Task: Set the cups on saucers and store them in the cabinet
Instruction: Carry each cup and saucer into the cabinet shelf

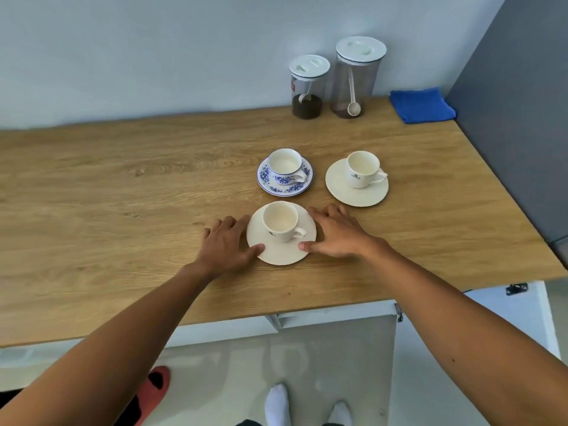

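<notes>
Your left hand (226, 241) and right hand (335, 233) lay spread open on either side of the near saucer (281, 255), thumbs touching its front rim, fingers flat on the wooden tabletop (123, 195). A white cup (281, 221) stood upright on that saucer, handle to the right. Behind it, a blue-patterned cup (285, 166) sat on its matching saucer (284, 189), and another white cup (362, 169) sat on a plain saucer (356, 193).

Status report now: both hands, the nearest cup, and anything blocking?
Left hand and right hand flank near saucer, thumbs on its rim. Cup upright on it. Nothing lifted yet. Path clear.
</notes>
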{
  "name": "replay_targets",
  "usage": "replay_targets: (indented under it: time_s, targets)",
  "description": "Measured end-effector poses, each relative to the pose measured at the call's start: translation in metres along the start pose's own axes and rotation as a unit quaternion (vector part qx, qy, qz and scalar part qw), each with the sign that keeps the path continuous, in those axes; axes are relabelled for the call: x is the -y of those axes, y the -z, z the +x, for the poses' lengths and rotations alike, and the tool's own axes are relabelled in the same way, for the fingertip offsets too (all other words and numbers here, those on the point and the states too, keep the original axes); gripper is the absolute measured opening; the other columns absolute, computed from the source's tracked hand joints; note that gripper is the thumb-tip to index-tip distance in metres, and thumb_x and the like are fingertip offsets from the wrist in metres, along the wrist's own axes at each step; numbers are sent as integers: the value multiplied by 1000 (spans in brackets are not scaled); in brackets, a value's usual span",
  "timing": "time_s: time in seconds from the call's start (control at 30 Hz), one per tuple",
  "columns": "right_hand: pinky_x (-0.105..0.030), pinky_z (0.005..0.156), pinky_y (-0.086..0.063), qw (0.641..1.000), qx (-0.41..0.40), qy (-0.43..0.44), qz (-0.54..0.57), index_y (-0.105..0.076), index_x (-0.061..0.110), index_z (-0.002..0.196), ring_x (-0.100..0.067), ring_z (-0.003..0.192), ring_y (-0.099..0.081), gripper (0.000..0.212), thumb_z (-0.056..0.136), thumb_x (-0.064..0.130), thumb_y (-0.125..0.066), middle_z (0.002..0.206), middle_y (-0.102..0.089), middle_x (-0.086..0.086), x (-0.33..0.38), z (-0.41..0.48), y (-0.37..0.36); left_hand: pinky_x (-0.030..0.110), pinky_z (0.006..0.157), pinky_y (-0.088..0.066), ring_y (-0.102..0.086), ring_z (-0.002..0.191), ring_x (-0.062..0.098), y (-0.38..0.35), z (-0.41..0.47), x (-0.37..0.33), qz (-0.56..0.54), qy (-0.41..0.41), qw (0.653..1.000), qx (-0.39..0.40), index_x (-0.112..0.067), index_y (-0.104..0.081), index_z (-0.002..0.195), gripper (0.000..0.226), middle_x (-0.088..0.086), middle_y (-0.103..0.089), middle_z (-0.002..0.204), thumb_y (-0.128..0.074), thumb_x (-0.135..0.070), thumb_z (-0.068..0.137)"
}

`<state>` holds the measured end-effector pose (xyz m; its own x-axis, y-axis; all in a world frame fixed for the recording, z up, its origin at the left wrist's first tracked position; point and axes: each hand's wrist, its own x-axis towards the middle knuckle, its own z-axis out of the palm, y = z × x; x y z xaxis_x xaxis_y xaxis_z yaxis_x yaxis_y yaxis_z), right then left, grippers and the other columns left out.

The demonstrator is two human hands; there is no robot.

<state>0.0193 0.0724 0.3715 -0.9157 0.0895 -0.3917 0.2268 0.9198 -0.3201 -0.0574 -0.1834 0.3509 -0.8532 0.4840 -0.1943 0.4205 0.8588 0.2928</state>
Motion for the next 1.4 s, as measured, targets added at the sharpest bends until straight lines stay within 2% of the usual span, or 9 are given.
replay_targets:
  time_s: [0.2, 0.33, 0.57, 0.67, 0.77, 0.83, 0.9, 1.23, 1.4]
  targets:
    - [-40, 112, -34, 994, 14, 17, 109, -24, 20, 154, -27, 139, -37, 106, 70, 53, -81, 151, -41, -8, 5, 10, -9, 41, 96, -42, -54, 111, 31, -7, 3, -9, -128, 3, 991, 24, -18, -42, 146, 87, 10, -63, 120, -51, -65, 72]
    - [-38, 114, -33, 987, -2, 10, 162, -28, 18, 154, -25, 140, -38, 107, 68, 45, -85, 153, -41, -9, 4, 12, -9, 27, 84, -36, -53, 102, 22, -1, 2, -19, -195, 7, 981, -3, -14, -48, 141, 68, 2, -62, 113, -73, -36, 82]
    - [-28, 115, -29, 955, -9, -22, 295, -21, 21, 157, -17, 142, -37, 111, 70, 30, -89, 158, -36, 1, -6, 1, -12, 24, 82, -40, -56, 94, 16, 2, 0, -26, -298, 15, 954, 14, -25, -40, 147, 65, -6, -60, 106, -71, -25, 89]
    - [-38, 116, -34, 932, -22, -30, 360, -21, 28, 156, -15, 139, -41, 119, 61, 35, -93, 157, -38, 4, -13, -11, -19, 22, 81, -48, -63, 97, 18, 2, -5, -30, -348, 4, 937, 32, -32, -43, 143, 63, -6, -63, 106, -71, -23, 88]
    - [-33, 90, -54, 900, -31, -32, 433, -21, 34, 155, -15, 126, -54, 121, 59, 29, -94, 147, -51, 5, -19, -34, -26, 13, 78, -51, -63, 99, 8, 2, -16, -38, -397, -4, 916, 54, -33, -42, 144, 64, -7, -61, 114, -72, -20, 89]
    - [-25, 59, -50, 882, -38, -31, 470, -21, 35, 155, -14, 109, -64, 117, 64, 18, -93, 135, -59, 5, -23, -55, -30, 16, 83, -53, -63, 104, 9, -2, -29, -46, -415, -14, 908, 62, -30, -41, 147, 68, -1, -61, 122, -73, -20, 88]
    - [-27, 48, -44, 869, -40, -34, 492, -22, 37, 155, -17, 92, -65, 116, 65, 15, -92, 127, -63, 5, -28, -77, -34, 21, 88, -54, -64, 107, 12, -6, -45, -56, -433, -18, 899, 67, -27, -38, 150, 73, 2, -60, 125, -74, -18, 87]
    - [-20, 51, -47, 866, -47, -20, 498, -22, 28, 157, -3, 77, -61, 114, 67, 9, -90, 129, -61, -4, -51, -225, -78, 25, 93, -53, -65, 106, 8, -47, -172, -110, -497, -34, 861, 104, -24, -42, 148, 71, 5, -64, 125, -74, -12, 87]
    - [-28, 57, -50, 861, -32, -25, 507, -23, 35, 156, -17, 72, -68, 111, 69, 13, -90, 127, -64, 0, -56, -287, -112, 22, 91, -51, -67, 106, 7, -72, -232, -125, -499, -23, 857, 125, -30, -38, 150, 74, -8, -62, 125, -74, -17, 87]
